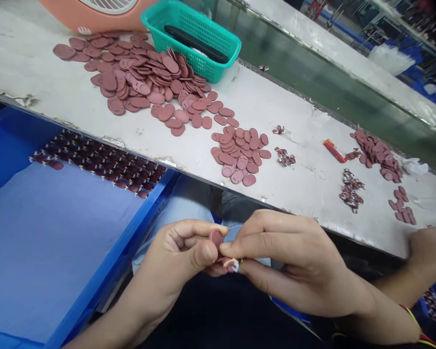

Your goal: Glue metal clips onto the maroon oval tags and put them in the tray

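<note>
My left hand (179, 254) and my right hand (290, 257) meet above my lap, below the table's front edge. Between the thumb and fingers of my left hand sits a small dusky-pink oval piece (216, 237). My right hand pinches at the same piece, and a small whitish bit (232, 264) shows just under my fingertips. On the white table, a small group of the same pink ovals (240, 152) lies nearest my hands. A large heap of pink ovals (141, 80) spreads at the far left.
A teal basket (194, 36) with a dark object stands at the back. A blue tray (112, 264) at the left holds rows of dark pieces (101, 162). Small scrap piles (350, 189), a red item (334, 150) and another person's hand (430, 252) are at the right.
</note>
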`<state>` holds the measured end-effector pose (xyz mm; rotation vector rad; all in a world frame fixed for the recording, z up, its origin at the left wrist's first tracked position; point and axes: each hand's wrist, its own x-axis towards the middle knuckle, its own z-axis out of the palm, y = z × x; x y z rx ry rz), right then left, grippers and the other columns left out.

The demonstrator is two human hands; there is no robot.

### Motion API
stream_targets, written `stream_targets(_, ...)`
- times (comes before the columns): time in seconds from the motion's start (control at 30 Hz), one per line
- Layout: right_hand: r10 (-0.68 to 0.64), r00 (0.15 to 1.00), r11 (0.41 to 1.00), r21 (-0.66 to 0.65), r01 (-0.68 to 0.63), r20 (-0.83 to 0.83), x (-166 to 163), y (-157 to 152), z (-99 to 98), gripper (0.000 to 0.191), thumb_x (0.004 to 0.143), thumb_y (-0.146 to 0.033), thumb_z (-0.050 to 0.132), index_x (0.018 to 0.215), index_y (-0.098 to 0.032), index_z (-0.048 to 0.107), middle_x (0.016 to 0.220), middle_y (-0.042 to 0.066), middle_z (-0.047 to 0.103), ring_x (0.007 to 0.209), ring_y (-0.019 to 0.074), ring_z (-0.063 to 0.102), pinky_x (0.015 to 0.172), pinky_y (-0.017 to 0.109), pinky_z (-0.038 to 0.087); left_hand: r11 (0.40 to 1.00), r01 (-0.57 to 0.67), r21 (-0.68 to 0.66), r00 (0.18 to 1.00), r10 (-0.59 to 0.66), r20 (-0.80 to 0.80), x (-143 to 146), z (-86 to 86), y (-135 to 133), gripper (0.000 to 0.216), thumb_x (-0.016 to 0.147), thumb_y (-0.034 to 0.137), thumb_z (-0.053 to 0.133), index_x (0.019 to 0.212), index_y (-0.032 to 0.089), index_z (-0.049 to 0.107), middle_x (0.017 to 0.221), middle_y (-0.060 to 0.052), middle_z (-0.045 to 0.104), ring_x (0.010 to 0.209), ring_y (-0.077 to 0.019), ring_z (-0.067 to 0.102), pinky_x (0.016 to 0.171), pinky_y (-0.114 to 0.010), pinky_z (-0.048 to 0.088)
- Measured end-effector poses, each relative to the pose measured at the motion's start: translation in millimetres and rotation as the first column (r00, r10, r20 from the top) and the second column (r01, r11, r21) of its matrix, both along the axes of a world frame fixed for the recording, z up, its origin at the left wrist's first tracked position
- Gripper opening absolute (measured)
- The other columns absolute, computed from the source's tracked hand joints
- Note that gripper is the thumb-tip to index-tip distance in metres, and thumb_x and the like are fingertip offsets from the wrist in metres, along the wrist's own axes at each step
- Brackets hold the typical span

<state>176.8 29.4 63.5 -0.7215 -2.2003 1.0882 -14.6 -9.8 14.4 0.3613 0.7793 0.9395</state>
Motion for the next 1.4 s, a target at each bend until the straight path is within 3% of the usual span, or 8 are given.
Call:
stream_targets(0.63, -0.018, 0.999, 0.998, -0.067, 0.021, 0.040, -6.4, 18.0, -5.4, 0.017, 0.086, -0.006, 0.069, 0.100, -0.014, 0.074, 0.086, 0.006, 0.073, 0.077, 0.0123, 0.068, 0.069, 0.022, 0.056, 0.993, -0.024, -0.116, 1.000, 0.026, 0.014, 3.7, -9.8, 10.2, 0.035, 0.065, 0.045, 0.089, 0.083, 0.017, 0.080, 0.061, 0.000, 0.067, 0.054, -0.0084, 0.060, 0.054, -0.016, 0.053)
stream_targets(1.4, -0.002, 0.998, 0.992, -0.127, 0.009, 0.057, -13.6, 21.3, -15.2, 0.020, 0.082, -0.005, 0.067, 0.095, -0.017, 0.076, 0.083, 0.004, 0.071, 0.073, 0.0119, 0.065, 0.066, 0.022, 0.053, 0.985, -0.087, -0.152, 0.996, 0.086, -0.013, 0.7, -16.8, 6.2, 0.030, 0.064, 0.039, 0.091, 0.074, 0.016, 0.076, 0.064, 0.001, 0.071, 0.055, -0.0091, 0.066, 0.056, -0.016, 0.058)
